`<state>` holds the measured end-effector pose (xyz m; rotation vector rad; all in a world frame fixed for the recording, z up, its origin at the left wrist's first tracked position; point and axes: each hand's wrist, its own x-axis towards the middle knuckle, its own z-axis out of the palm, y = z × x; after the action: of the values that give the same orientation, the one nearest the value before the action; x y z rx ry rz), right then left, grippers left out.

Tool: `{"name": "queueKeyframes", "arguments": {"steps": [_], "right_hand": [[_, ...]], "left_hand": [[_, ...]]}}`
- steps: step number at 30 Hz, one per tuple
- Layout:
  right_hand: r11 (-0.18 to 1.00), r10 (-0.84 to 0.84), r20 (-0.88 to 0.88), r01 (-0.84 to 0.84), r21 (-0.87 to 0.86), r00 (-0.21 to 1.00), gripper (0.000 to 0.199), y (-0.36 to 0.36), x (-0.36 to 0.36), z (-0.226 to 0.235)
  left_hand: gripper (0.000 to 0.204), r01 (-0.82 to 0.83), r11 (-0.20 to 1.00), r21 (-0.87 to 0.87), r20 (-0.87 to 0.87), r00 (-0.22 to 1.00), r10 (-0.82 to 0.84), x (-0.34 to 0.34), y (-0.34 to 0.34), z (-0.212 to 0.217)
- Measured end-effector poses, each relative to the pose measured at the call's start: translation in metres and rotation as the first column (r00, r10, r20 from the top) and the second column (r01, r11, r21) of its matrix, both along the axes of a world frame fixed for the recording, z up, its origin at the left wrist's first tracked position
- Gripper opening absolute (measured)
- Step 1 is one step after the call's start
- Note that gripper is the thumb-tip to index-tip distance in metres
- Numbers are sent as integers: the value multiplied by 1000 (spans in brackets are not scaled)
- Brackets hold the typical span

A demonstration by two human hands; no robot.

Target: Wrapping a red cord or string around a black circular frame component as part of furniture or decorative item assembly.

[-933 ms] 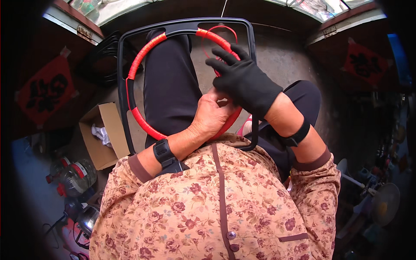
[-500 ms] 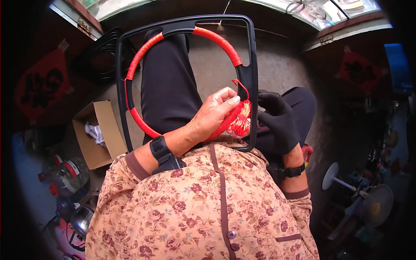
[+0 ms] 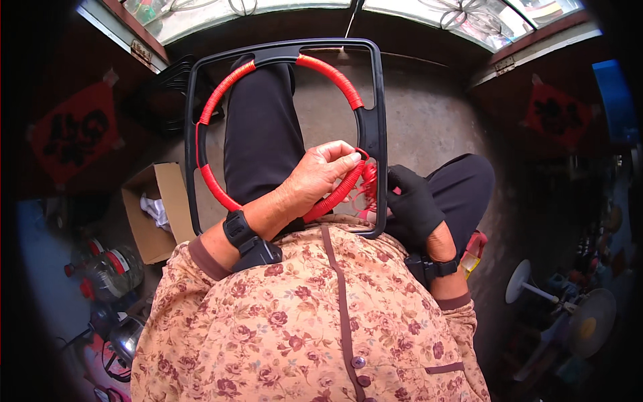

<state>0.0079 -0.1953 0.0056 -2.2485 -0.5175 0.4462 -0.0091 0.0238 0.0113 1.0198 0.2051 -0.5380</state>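
On my lap lies a black plastic frame [image 3: 372, 124], squarish with a round ring inside it. Red cord wrapping [image 3: 340, 78] covers several stretches of the ring, with bare black gaps between. My bare left hand [image 3: 318, 174] reaches across the ring and pinches the red cord at the upper end of the lower right wrapping. Beside it hangs a loose bundle of red cord [image 3: 369, 181], between the ring and the frame's right bar. My right hand [image 3: 416, 204], in a black glove, is just outside that bar with its fingers curled; what they hold is hidden.
At left stand an open cardboard box [image 3: 174, 211] with white cloth inside, clear plastic bottles [image 3: 119, 273] and a metal kettle [image 3: 126, 337]. More black frames [image 3: 167, 94] lean beyond the box. A white fan-like disc [image 3: 593, 323] stands at right. Glazed doors rise ahead.
The frame has shifted slightly left and down. The loop of cord that stood above my left hand has shrunk close to the ring. The cord bundle now hangs looser, and my right hand has moved lower.
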Motion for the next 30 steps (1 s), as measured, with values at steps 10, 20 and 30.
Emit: {"name": "queueKeyframes", "arguments": {"steps": [10,20,30], "right_hand": [[304,-29,-559,540,785,829,28,-55,-21,16],[-674,461,-193,484,558,866,30,-118,-27,14],[-354,544,480,707,-612,688,32,-191,1,-19]], "left_hand": [[22,8,986,-166,-40,999,-15,-7,-6,-16],[24,-61,971,-231,-62,997,48,-2,-9,-19],[18,-94,969,-227,-34,996,88,-4,-17,-8]]}}
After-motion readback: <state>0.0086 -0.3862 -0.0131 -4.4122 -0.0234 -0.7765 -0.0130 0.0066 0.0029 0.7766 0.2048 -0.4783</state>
